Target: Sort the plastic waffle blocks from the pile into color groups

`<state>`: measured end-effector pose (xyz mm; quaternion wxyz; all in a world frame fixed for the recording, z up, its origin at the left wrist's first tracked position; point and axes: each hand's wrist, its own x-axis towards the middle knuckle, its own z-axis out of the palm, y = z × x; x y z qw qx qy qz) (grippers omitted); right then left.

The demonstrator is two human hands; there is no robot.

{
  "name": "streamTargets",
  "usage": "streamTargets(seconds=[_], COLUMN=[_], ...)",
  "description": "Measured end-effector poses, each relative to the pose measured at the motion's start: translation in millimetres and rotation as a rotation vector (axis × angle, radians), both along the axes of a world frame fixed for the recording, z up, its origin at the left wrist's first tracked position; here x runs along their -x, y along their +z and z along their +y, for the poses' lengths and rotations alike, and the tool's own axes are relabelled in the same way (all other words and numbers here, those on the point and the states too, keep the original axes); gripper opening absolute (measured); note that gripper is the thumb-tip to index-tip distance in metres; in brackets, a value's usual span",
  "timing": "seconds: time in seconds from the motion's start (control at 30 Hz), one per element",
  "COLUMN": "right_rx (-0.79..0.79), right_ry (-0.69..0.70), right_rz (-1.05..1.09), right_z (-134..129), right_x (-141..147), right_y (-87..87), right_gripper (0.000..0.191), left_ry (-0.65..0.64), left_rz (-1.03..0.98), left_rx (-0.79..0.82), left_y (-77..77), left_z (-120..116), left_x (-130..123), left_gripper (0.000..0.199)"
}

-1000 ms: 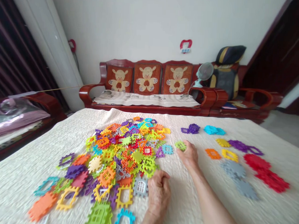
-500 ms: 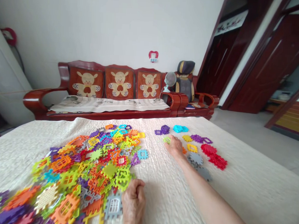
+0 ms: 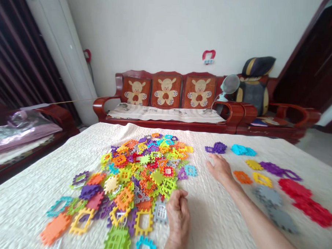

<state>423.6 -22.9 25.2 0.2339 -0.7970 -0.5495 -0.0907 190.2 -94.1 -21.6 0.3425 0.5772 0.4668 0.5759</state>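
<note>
So, our left hand (image 3: 177, 216) is curled into a loose fist at the right side of a big jumbled pile of plastic pieces (image 3: 145, 159), just beside a gray window piece (image 3: 157, 212). Honestly, we can't tell if anything's tucked inside it. Our right hand (image 3: 219, 168) is partly open, fingers a bit spread, nothing visible in its grip. It's out over the cream quilted cloth (image 3: 211, 222) (can't tell if it's touching), near a small purple bunch (image 3: 219, 147). Further right we've got turquoise pieces (image 3: 243, 150), an orange piece (image 3: 236, 176), a yellow frame (image 3: 255, 178), gray pieces (image 3: 267, 195) and red pieces (image 3: 293, 188). Behind, there's a wooden bench (image 3: 166, 124) with three cushions (image 3: 166, 90).
</note>
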Motion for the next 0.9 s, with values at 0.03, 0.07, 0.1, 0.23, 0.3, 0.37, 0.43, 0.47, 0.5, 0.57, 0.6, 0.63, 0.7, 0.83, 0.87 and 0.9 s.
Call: streamTargets(seconds=[0.03,0.07,0.1,0.23,0.3,0.37,0.43,0.47,0.5,0.57,0.6,0.63,0.7,0.83,0.87,0.9], right_rx=[-0.045,-0.078,-0.096,-0.108,-0.112,-0.106,-0.069,-0.047,-0.028,-0.008,-0.005,0.0,0.014,0.039,0.04,0.038], right_ry=[0.099,0.198,0.287,0.514,0.566,0.605,0.626,0.625,0.616,0.577,0.552,0.526,0.481,0.456,0.465,0.478], right_rz=[0.05,0.106,0.163,0.341,0.387,0.387,0.342,0.315,0.292,0.269,0.267,0.266,0.279,0.371,0.409,0.453], right_z=[5,10,15,38,52,67,80,86,91,98,100,102,103,105,105,105], right_x=[15,31,48,111,133,148,160,166,171,180,185,189,196,201,199,196], right_y=[0.8,1.4,2.0,6.4,10.1,13.7,15.9,16.3,16.3,14.9,13.7,12.3,9.4,7.2,8.2,10.0], right_gripper=[0.029,0.027,0.026,0.022,0.022,0.023,0.023,0.022,0.021,0.015,0.013,0.012,0.009,0.006,0.007,0.009], left_ry=[0.021,0.042,0.06,0.123,0.15,0.165,0.156,0.148,0.141,0.141,0.141,0.139,0.135,0.131,0.128,0.128], left_rz=[-0.038,-0.068,-0.088,-0.131,-0.172,-0.247,-0.336,-0.372,-0.398,-0.419,-0.421,-0.421,-0.427,-0.442,-0.44,-0.436], left_rx=[0.015,0.025,0.031,0.031,0.066,0.143,0.216,0.236,0.244,0.241,0.237,0.233,0.233,0.264,0.273,0.279], left_y=[1.9,3.8,5.3,5.5,2.4,-1.1,-3.2,-3.5,-3.3,-1.6,-0.4,1.0,3.3,5.7,5.8,6.0], left_z=[2,4,6,13,15,18,20,20,20,18,17,16,15,17,18,18], left_x=[2,4,6,9,8,7,7,7,7,7,7,7,7,6,6,6], left_gripper=[0.022,0.023,0.023,0.022,0.023,0.028,0.034,0.037,0.039,0.042,0.043,0.044,0.044,0.04,0.04,0.039])
